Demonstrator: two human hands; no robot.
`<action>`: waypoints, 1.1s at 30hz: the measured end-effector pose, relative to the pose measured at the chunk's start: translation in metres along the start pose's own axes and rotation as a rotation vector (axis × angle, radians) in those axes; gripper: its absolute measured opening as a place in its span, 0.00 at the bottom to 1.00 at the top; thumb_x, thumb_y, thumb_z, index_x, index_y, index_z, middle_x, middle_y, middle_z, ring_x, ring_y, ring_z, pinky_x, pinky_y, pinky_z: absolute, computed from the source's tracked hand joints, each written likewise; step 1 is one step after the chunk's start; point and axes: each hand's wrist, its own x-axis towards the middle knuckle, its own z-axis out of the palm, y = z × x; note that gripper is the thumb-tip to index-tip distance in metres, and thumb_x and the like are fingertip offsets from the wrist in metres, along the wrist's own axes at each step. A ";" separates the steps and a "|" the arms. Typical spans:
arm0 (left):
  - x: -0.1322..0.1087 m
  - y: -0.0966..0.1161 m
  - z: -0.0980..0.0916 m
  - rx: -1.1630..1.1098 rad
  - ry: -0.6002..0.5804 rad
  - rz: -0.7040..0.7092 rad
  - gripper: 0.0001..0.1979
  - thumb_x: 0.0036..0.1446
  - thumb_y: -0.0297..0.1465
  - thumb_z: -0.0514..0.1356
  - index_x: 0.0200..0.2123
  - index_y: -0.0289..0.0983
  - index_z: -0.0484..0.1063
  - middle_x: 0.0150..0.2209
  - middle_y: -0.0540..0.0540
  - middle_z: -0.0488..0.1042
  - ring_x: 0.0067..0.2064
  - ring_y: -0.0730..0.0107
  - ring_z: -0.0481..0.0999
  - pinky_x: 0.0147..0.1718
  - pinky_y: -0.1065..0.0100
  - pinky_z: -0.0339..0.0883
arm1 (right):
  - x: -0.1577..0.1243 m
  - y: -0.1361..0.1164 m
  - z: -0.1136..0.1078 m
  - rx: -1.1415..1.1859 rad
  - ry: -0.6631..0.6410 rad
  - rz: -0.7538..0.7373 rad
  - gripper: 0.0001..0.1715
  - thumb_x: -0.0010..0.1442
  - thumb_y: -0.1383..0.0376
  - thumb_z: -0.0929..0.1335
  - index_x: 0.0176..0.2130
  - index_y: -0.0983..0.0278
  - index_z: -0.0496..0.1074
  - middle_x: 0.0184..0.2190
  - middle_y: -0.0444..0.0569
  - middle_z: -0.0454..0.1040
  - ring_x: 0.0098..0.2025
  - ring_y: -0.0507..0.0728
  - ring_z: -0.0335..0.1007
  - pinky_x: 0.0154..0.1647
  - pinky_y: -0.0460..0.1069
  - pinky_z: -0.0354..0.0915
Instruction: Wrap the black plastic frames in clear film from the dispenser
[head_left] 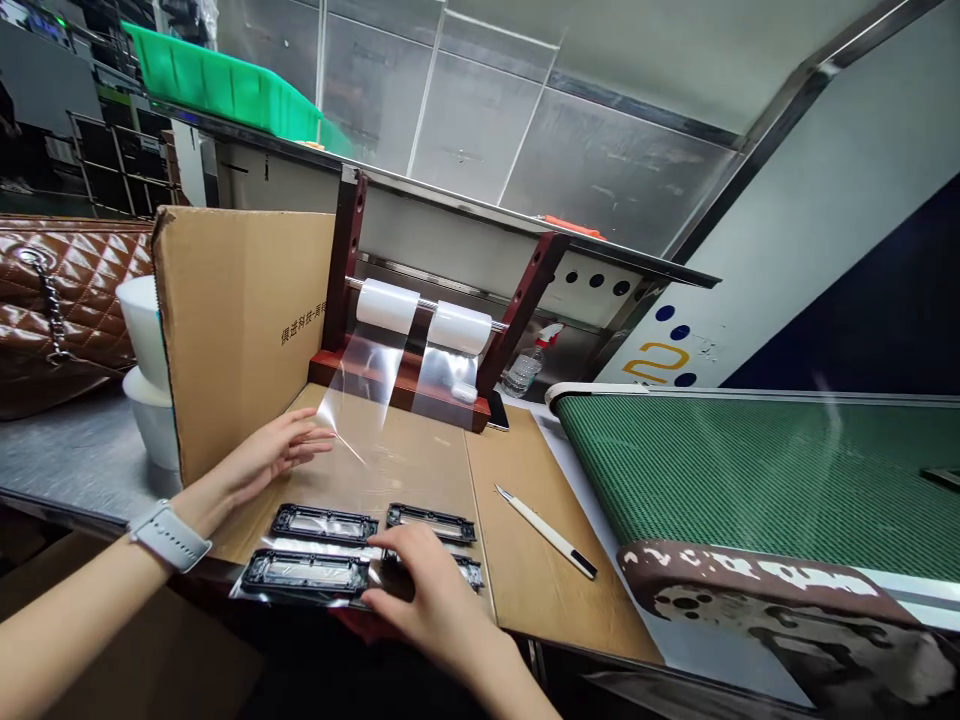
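Fingers (405, 537) of the right hand (442, 590) arch apart over black frames (306, 575) lying lengthwise left-right, nearer than the loosely spread left hand (266, 455)

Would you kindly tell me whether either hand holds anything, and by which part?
The left hand looks open near the clear film, holding nothing visible. Whether the right hand, over the black frames, grips one cannot be told.

From above the near edge of the brown cardboard-covered tabletop (525, 470), one head-worn camera is facing forward and down, close to the bare right hand (439, 585).
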 end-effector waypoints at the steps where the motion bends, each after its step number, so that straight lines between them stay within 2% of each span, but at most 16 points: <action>1: 0.002 0.002 -0.001 0.000 0.014 0.024 0.23 0.61 0.34 0.58 0.56 0.34 0.59 0.47 0.39 0.78 0.48 0.58 0.78 0.58 0.49 0.60 | -0.002 -0.001 0.004 -0.008 0.001 0.007 0.28 0.48 0.76 0.77 0.48 0.64 0.71 0.43 0.49 0.74 0.46 0.60 0.67 0.49 0.53 0.65; 3: 0.007 0.005 -0.003 0.012 0.061 0.078 0.24 0.62 0.35 0.56 0.59 0.34 0.57 0.51 0.38 0.75 0.52 0.57 0.75 0.59 0.48 0.58 | -0.003 -0.001 0.012 -0.026 0.022 0.025 0.28 0.47 0.75 0.77 0.48 0.65 0.71 0.42 0.50 0.74 0.45 0.61 0.67 0.48 0.54 0.65; 6: 0.008 0.005 -0.007 0.072 0.179 0.182 0.29 0.62 0.37 0.56 0.62 0.35 0.53 0.60 0.37 0.67 0.62 0.55 0.64 0.62 0.47 0.52 | -0.002 -0.001 0.020 -0.046 0.065 0.041 0.27 0.47 0.75 0.77 0.47 0.64 0.72 0.41 0.50 0.74 0.46 0.61 0.67 0.47 0.54 0.65; 9: -0.001 0.000 -0.010 0.183 0.248 0.272 0.29 0.59 0.42 0.58 0.60 0.36 0.57 0.62 0.36 0.64 0.65 0.55 0.58 0.64 0.48 0.47 | -0.004 0.001 0.019 -0.046 0.114 0.033 0.28 0.47 0.75 0.77 0.47 0.63 0.72 0.41 0.50 0.74 0.46 0.61 0.67 0.48 0.53 0.66; 12: -0.019 -0.009 -0.012 0.314 0.213 0.316 0.32 0.49 0.53 0.61 0.51 0.40 0.67 0.57 0.38 0.70 0.63 0.52 0.62 0.64 0.52 0.48 | -0.008 0.005 0.009 -0.042 0.195 0.026 0.26 0.48 0.77 0.76 0.45 0.62 0.72 0.42 0.49 0.74 0.46 0.61 0.67 0.49 0.54 0.65; 15: -0.035 -0.023 -0.021 0.428 0.159 0.313 0.33 0.41 0.59 0.63 0.44 0.41 0.73 0.52 0.40 0.75 0.60 0.46 0.66 0.64 0.50 0.50 | -0.013 0.011 -0.001 -0.040 0.261 0.075 0.23 0.50 0.77 0.74 0.45 0.62 0.72 0.42 0.48 0.75 0.46 0.61 0.68 0.49 0.55 0.64; 18: -0.041 -0.037 -0.035 0.504 0.131 0.299 0.31 0.44 0.59 0.61 0.43 0.43 0.75 0.50 0.41 0.76 0.59 0.45 0.67 0.63 0.46 0.49 | -0.014 0.014 -0.005 -0.041 0.264 0.107 0.22 0.51 0.77 0.74 0.45 0.62 0.72 0.42 0.48 0.75 0.47 0.61 0.68 0.49 0.55 0.64; 22: -0.037 -0.050 -0.050 0.550 0.125 0.290 0.28 0.49 0.57 0.60 0.43 0.43 0.75 0.50 0.40 0.77 0.57 0.46 0.70 0.63 0.45 0.50 | -0.011 0.012 -0.001 -0.037 0.219 0.076 0.23 0.51 0.78 0.73 0.45 0.62 0.72 0.43 0.49 0.75 0.48 0.61 0.68 0.51 0.56 0.64; 28: -0.030 -0.062 -0.057 0.503 0.175 0.294 0.32 0.48 0.61 0.56 0.43 0.41 0.72 0.46 0.38 0.78 0.52 0.46 0.75 0.59 0.46 0.59 | -0.012 0.011 0.005 -0.018 0.222 0.019 0.23 0.52 0.79 0.72 0.47 0.62 0.70 0.45 0.51 0.74 0.49 0.62 0.67 0.52 0.57 0.63; 33: -0.033 -0.065 -0.061 0.414 0.197 0.285 0.29 0.53 0.57 0.55 0.47 0.42 0.68 0.47 0.39 0.78 0.52 0.49 0.75 0.59 0.46 0.59 | -0.023 0.017 0.001 0.024 0.289 -0.035 0.16 0.57 0.76 0.69 0.44 0.61 0.72 0.41 0.48 0.76 0.45 0.60 0.69 0.48 0.54 0.64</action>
